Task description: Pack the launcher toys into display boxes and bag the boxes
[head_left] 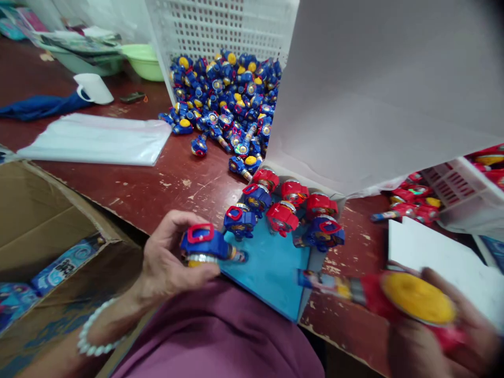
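My left hand (169, 257) grips a blue toy (207, 244) with a red loop on top, a yellow disc below and a printed tube pointing right. At the lower right, my right hand (437, 325) is closed around a red toy (374, 294) with a yellow disc; it is blurred, its tube pointing left. Between the hands lies an open box with a blue inside (268, 268). Red toys (282, 217) and blue toys (241, 220) stand in rows toward its far end. The box's white lid (354, 94) is raised.
A white basket (228, 26) spills many blue toys (236, 105) onto the red-brown table (189, 184). Red toys (415, 197) lie beside another white basket (464, 194) at right. Plastic bags (98, 137), a white mug (93, 88) and a cardboard carton (51, 210) are at left.
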`<state>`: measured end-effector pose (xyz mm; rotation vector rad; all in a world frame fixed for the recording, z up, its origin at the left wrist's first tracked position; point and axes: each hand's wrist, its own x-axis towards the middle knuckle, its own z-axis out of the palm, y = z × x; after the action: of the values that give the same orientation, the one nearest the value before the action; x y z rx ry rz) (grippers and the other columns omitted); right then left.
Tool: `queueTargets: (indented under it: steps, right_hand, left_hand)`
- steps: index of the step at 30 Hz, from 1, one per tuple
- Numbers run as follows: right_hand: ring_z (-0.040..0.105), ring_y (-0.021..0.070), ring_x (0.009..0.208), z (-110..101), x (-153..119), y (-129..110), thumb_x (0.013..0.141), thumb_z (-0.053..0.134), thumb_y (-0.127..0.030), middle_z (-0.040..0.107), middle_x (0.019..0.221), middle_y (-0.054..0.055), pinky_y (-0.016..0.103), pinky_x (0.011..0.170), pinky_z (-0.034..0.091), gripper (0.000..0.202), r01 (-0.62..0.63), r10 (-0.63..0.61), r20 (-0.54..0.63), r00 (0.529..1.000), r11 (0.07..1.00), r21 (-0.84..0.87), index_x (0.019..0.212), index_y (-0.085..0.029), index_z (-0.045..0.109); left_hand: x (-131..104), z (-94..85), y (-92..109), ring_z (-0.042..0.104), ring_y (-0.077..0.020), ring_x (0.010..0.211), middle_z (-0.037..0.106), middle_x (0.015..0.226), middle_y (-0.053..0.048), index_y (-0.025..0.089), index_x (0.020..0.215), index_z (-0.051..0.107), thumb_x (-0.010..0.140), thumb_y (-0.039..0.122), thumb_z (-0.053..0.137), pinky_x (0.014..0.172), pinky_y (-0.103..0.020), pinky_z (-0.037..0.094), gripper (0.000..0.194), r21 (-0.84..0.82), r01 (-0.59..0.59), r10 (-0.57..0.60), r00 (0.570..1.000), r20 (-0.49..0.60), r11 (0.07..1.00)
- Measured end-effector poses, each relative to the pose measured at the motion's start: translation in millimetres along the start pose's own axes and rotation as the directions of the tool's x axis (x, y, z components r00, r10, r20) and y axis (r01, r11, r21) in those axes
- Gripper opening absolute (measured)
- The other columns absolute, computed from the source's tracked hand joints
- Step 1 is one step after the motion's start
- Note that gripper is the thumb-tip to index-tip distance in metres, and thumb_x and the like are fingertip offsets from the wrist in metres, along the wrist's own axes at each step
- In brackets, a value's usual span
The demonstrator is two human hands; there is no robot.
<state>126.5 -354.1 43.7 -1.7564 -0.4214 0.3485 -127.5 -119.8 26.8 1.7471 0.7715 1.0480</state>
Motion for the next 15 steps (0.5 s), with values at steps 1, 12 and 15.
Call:
queueTargets:
  steps: [1, 12, 15]
  right_hand:
    - [0.044, 0.0367, 0.124, 13.1, -3.0, -1.0, 0.059, 0.084, -0.032, 0.051, 0.133, 0.004, 0.057, 0.106, 0.035, 0.072, 0.144, -0.142, 0.023, 0.990, 0.988, -0.054, 0.124, -0.033, 0.056]
    - [0.051, 0.0282, 0.111, 79.1, 14.8, -9.7, 0.085, 0.065, -0.042, 0.050, 0.120, 0.011, 0.044, 0.090, 0.047, 0.052, 0.795, -0.671, 0.427, 0.606, 0.522, -0.309, 0.131, -0.025, 0.047]
    - [0.049, 0.0286, 0.114, 84.8, 17.7, -13.8, 0.085, 0.065, -0.042, 0.050, 0.121, 0.012, 0.046, 0.092, 0.046, 0.050, 0.801, -0.666, 0.450, 0.595, 0.537, -0.264, 0.127, -0.023, 0.046]
  left_hand:
    - [-2.5, 3.3, 0.6, 0.060, -0.0200, 0.082, 0.059, 0.092, -0.002, 0.028, 0.103, 0.052, 0.057, 0.026, 0.082, 0.072, -0.031, 0.052, 0.055, 0.048, -0.069, 0.067, 0.997, 0.035, 0.996]
    - [-1.0, 8.0, 36.6, 0.063, -0.0237, 0.097, 0.063, 0.110, -0.007, 0.039, 0.142, 0.034, 0.068, 0.059, 0.072, 0.081, -0.031, 0.056, 0.086, 0.204, -0.480, 0.330, 0.800, 0.502, 0.853]
    - [-5.8, -1.0, 42.0, 0.061, -0.0247, 0.109, 0.059, 0.128, -0.006, 0.037, 0.147, 0.028, 0.073, 0.053, 0.070, 0.089, -0.030, 0.055, 0.086, 0.271, -0.507, 0.277, 0.761, 0.587, 0.819]
